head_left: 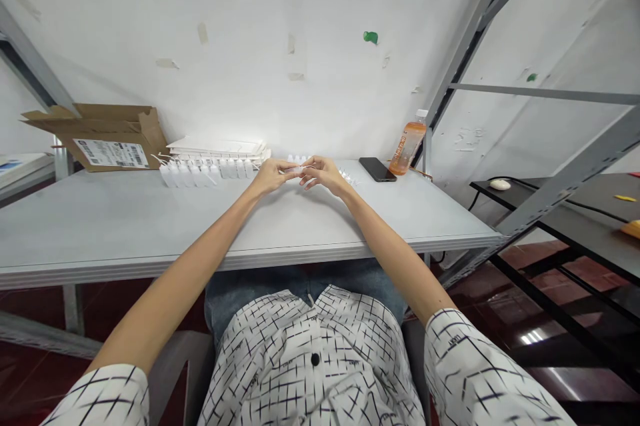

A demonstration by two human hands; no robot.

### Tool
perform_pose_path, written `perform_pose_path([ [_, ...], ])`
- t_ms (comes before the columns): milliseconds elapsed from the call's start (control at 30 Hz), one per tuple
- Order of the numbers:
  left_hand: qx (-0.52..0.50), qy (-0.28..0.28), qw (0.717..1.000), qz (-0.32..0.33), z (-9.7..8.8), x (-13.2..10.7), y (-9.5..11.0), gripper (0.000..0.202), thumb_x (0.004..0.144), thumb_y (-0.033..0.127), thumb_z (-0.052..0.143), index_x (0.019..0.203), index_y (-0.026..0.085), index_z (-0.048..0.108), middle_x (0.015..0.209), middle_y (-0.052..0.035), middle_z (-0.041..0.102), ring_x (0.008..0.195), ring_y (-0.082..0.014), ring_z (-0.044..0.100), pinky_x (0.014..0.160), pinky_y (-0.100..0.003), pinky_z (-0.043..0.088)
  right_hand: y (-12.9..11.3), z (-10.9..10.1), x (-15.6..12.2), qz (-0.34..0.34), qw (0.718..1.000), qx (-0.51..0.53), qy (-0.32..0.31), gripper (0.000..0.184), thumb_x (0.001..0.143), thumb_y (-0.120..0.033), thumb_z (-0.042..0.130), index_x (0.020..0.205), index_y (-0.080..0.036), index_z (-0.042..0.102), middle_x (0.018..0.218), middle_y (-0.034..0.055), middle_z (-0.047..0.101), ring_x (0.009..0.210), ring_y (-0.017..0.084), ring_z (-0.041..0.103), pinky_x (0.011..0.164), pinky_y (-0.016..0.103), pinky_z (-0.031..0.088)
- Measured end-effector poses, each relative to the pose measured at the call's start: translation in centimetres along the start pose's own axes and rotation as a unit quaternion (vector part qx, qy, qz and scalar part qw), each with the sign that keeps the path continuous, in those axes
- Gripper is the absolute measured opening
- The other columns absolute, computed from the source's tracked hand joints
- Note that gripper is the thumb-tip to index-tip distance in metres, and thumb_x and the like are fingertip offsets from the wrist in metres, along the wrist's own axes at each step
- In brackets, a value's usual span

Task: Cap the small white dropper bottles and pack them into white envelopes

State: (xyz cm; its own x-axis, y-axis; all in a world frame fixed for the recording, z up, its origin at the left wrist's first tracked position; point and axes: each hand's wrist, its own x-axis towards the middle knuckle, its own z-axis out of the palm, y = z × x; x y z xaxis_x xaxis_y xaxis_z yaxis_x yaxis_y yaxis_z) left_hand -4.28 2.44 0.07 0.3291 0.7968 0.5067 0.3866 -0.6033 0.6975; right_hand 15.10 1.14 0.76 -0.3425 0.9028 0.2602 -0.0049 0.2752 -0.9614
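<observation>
My left hand (271,175) and my right hand (321,174) meet above the middle of the table, fingertips close together. Between them is a small whitish plastic piece (296,171), mostly covered by the fingers, so its exact kind is unclear. The left fingers pinch it from the left. On the other side, the curled thumb and fingers of my right hand close on its right end. Rows of small white plastic bottles (190,175) stand to the left, some with thin spouts. More white pieces (295,158) show behind the hands, and small clear-white parts (347,177) lie beside my right wrist.
A stack of papers (215,146) lies against the wall behind the bottles. An opened cardboard box (115,139) stands at the back left. At the back right are a black phone (377,169) and an orange drink bottle (408,146). The grey table (125,226) ends at a front edge near my lap.
</observation>
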Motion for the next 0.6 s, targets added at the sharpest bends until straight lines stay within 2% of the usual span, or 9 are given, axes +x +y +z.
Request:
perform_pose_path([
  [100,-0.002,0.004,1.000,0.000,-0.08,0.05,0.00,0.039,0.073,0.050,0.074,0.095,0.017,0.081,0.091,-0.0069,0.077,0.086,-0.0223,0.063,0.070,-0.028,0.045,0.07,0.07,0.03,-0.009,1.000,-0.001,0.000,0.020,0.075,-0.024,0.073,0.083,-0.017,0.056,0.069,0.0015,0.069,0.063,0.017,0.070,0.057,0.031,0.062],
  [400,0.021,0.024,0.999,0.025,0.31,0.21,-0.18,0.042,0.072,0.050,0.077,0.100,0.018,0.081,0.083,-0.0050,0.071,0.070,-0.0149,0.056,0.063,-0.026,0.042,0.03,0.07,-0.05,-0.019,1.000,0.016,0.006,0.017,0.074,-0.022,0.069,0.077,-0.019,0.053,0.067,-0.0014,0.066,0.059,0.012,0.064,0.061,0.032,0.062],
  [600,0.066,0.061,0.994,0.057,0.87,-0.04,0.23,0.033,0.075,0.045,0.076,0.096,0.020,0.081,0.089,-0.0059,0.069,0.072,-0.0146,0.056,0.069,-0.027,0.046,0.05,0.15,-0.02,-0.020,0.999,0.037,0.013,0.015,0.072,-0.018,0.069,0.076,-0.019,0.055,0.067,-0.0026,0.064,0.061,0.011,0.062,0.067,0.034,0.063],
])
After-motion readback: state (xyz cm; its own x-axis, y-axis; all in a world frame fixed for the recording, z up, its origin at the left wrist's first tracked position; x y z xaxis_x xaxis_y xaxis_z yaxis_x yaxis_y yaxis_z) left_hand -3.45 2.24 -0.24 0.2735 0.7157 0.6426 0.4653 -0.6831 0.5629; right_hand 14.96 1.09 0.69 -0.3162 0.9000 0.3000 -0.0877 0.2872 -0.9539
